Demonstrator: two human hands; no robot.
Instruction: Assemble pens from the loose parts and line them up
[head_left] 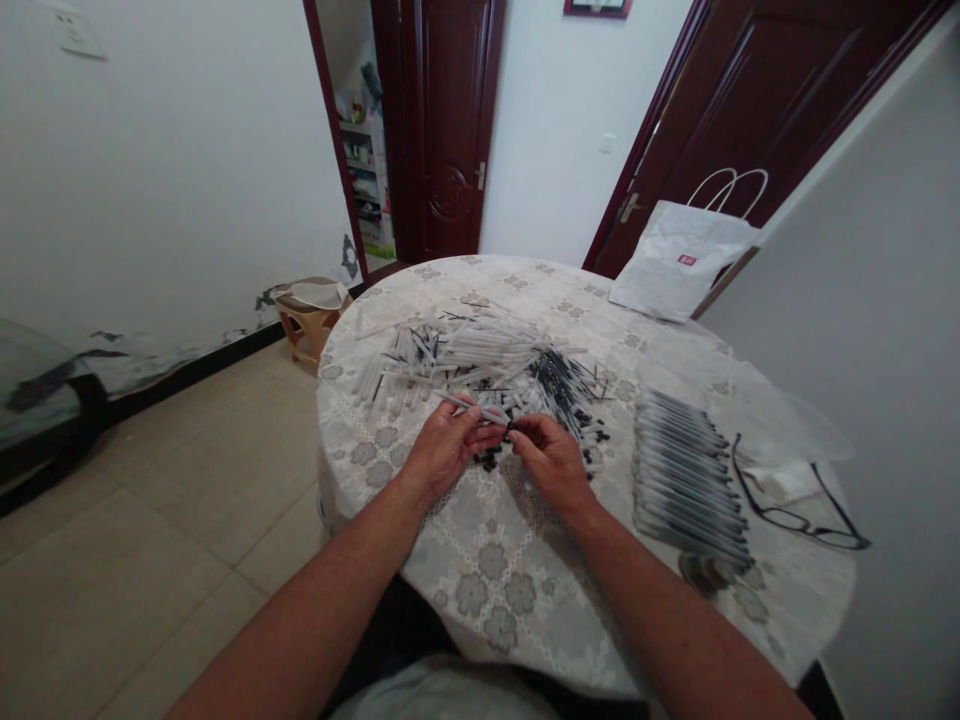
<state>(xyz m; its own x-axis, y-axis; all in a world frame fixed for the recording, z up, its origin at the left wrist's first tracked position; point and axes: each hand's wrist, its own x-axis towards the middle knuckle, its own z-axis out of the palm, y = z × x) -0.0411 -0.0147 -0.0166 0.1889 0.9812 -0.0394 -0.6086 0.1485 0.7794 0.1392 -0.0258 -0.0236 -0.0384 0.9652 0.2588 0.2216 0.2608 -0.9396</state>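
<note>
A slim translucent pen barrel [491, 415] lies slantwise in my left hand [446, 445], its fingers closed round it. At the barrel's right end my right hand [553, 462] pinches a small black end piece [510, 426], which touches the barrel. Whether the piece sits inside the barrel, I cannot tell. Just beyond my hands spreads a heap of loose whitish barrels [484, 345]. Dark thin pen parts [559, 385] lie at the heap's right side. Several small black pieces [489, 460] are scattered under and beside my fingers.
Right of my arm, finished-looking pens [686, 470] lie in a neat row. Beyond them are black-framed glasses [787, 518], a white tissue [784, 482] and clear plastic film. A white paper bag [682, 260] stands at the far right edge of the round, cloth-covered table [495, 590].
</note>
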